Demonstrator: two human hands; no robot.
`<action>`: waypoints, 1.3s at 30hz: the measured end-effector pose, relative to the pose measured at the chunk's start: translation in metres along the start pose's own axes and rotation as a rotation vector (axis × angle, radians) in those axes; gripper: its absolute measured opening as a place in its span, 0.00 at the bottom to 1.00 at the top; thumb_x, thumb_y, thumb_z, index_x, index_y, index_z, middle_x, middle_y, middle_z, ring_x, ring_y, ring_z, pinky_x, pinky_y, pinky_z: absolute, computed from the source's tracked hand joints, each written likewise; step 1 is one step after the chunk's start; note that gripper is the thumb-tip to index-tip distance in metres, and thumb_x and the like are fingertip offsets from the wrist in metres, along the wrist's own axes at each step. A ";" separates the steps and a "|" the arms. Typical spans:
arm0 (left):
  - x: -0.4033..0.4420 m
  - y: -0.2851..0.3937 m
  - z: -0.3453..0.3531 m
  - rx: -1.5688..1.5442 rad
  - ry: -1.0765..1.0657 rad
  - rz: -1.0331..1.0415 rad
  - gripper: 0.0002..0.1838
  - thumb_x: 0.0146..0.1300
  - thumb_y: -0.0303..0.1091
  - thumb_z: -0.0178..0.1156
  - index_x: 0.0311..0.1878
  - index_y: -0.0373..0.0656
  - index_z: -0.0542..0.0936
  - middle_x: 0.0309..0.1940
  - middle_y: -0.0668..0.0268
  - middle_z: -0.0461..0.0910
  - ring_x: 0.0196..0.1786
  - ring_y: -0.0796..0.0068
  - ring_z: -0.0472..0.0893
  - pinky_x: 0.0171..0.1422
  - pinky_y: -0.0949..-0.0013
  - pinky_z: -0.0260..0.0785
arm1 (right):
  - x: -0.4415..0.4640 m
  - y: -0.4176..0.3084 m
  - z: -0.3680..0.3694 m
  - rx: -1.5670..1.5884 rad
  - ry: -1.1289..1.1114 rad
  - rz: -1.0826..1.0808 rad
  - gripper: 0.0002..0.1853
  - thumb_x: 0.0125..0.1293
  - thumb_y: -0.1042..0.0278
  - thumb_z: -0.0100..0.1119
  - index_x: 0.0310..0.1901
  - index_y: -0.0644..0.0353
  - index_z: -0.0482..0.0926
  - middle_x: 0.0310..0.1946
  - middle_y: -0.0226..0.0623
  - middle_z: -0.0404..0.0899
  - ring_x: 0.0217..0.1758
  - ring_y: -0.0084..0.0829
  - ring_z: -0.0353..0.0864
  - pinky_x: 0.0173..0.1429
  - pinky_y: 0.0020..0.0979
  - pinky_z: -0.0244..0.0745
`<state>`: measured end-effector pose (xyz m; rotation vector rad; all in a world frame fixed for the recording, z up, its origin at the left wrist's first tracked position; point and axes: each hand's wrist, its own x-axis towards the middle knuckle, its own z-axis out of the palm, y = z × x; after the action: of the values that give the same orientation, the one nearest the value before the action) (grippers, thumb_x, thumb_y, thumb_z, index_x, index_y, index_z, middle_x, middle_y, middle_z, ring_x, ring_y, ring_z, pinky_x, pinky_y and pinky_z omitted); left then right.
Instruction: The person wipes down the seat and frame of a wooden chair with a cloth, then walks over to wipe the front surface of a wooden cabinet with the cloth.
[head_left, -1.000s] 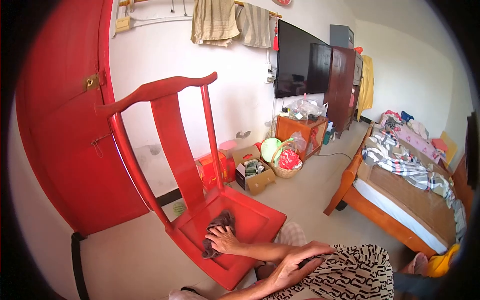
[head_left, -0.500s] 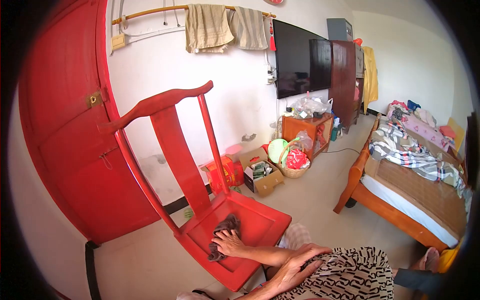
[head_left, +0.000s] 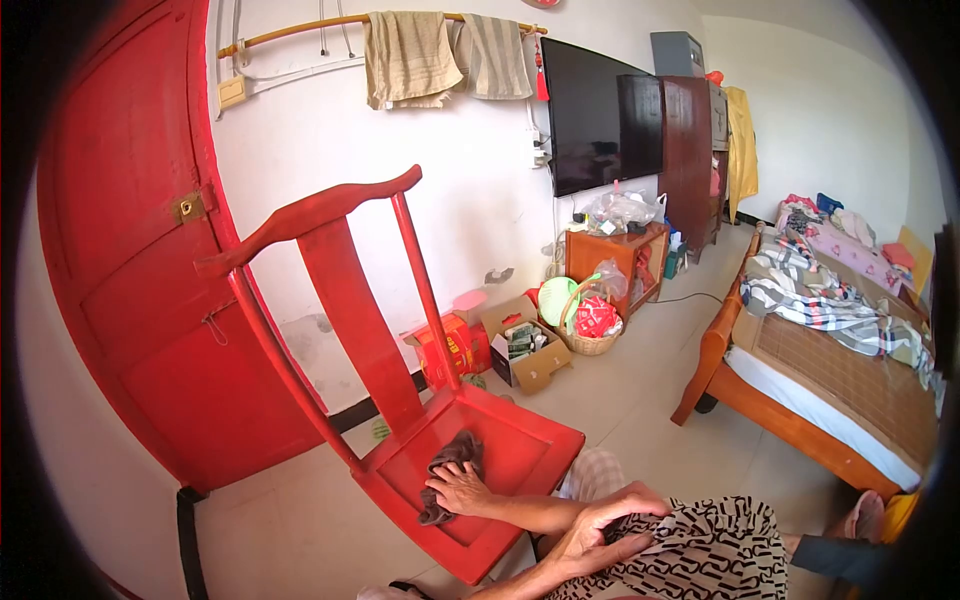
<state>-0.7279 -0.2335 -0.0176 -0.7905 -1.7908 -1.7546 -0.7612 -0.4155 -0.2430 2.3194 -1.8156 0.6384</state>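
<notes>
A red wooden chair with a tall back stands in front of me. On its seat lies a bunched dark brown cloth, with my right hand pressed over it, gripping it against the seat. My left hand is at the black-and-beige patterned fabric by my right forearm. Its thumb and fingers are apart and it grips nothing that I can see.
A red door is at the left. Along the wall are a red box, an open carton, a basket and a small cabinet below a television. A bed stands at the right.
The view has shifted, so the chair sits slightly lower in it. My left hand's thumb and fingers have spread apart. My right hand stays on the cloth.
</notes>
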 end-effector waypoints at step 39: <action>-0.013 0.019 0.002 0.076 0.125 -0.036 0.22 0.67 0.18 0.59 0.64 0.34 0.78 0.56 0.53 0.80 0.57 0.63 0.79 0.62 0.64 0.69 | 0.003 -0.011 -0.065 0.392 -0.260 0.125 0.24 0.75 0.57 0.47 0.68 0.53 0.72 0.72 0.52 0.59 0.75 0.59 0.51 0.73 0.65 0.43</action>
<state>-0.7056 -0.2323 -0.0134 -0.6080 -1.7873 -1.7085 -0.7663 -0.3921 -0.1818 2.6582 -2.1275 0.8063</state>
